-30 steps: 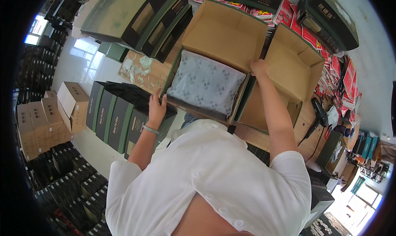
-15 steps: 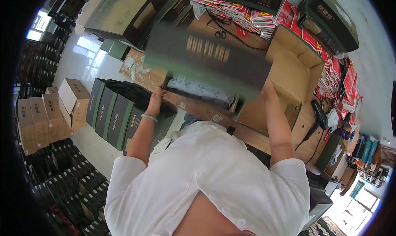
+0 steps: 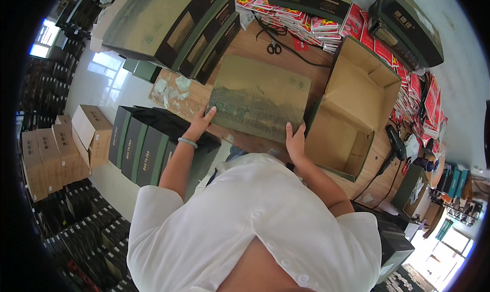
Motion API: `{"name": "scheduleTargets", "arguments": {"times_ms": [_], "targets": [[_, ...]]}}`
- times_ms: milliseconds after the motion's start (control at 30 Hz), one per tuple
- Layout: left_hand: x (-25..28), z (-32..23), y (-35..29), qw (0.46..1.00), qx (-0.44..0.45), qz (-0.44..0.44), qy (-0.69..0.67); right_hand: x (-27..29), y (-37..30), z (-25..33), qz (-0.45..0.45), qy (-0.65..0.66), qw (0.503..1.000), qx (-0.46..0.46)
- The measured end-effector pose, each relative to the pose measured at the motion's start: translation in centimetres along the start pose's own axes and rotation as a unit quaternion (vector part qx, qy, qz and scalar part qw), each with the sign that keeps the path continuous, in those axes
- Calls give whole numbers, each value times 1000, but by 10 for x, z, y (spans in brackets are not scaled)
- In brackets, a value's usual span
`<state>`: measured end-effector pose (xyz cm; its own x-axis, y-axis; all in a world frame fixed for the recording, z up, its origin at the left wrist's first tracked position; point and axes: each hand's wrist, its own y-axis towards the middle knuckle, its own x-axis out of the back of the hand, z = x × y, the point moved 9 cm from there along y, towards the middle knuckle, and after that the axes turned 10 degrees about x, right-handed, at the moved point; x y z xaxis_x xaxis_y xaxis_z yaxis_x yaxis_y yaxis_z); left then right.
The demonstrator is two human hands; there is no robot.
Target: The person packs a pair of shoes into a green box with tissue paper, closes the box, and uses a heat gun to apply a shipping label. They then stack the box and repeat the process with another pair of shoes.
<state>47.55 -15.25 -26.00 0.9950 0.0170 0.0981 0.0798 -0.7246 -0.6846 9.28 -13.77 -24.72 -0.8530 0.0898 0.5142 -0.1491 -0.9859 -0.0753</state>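
A flat olive-green cardboard box (image 3: 263, 95) with a dark landscape print lies lid-up on the table before me. My left hand (image 3: 200, 122) grips its near left corner, thumb on top and the other fingers along the side. At the near right corner my right hand (image 3: 296, 143) holds it the same way. What is inside is hidden. Just right of it rests an open empty box tray (image 3: 352, 103), brown inside with dark green outer walls, tilted on the wooden table (image 3: 245, 44).
Stacked green boxes (image 3: 168, 29) stand at the far left. Scissors (image 3: 274, 48) and a black cord lie beyond the box. Red packets (image 3: 352, 24) pile along the back and right. A black hair dryer (image 3: 393, 146) lies at right; dark paper bags (image 3: 138, 146) stand below left.
The raised, tilted lid has come down over the box, covering the patterned wrapping inside. My right hand has moved left and nearer, to the box's near right corner.
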Motion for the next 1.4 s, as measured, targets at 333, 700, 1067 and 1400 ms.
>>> {"name": "scheduleTargets", "arguments": {"times_ms": [333,700,1067,1400], "targets": [[16,-25,61,996,-12,86,-36,1,-9,57,-30,97,993,-62],[32,67,162,924,-47,108,-365,-9,-8,264,-33,-96,939,330],[-88,23,70,990,-69,102,-75,-117,25,351,158,-70,842,510],[-180,43,10,958,-24,223,177,235,131,62,-254,-181,947,70]]}}
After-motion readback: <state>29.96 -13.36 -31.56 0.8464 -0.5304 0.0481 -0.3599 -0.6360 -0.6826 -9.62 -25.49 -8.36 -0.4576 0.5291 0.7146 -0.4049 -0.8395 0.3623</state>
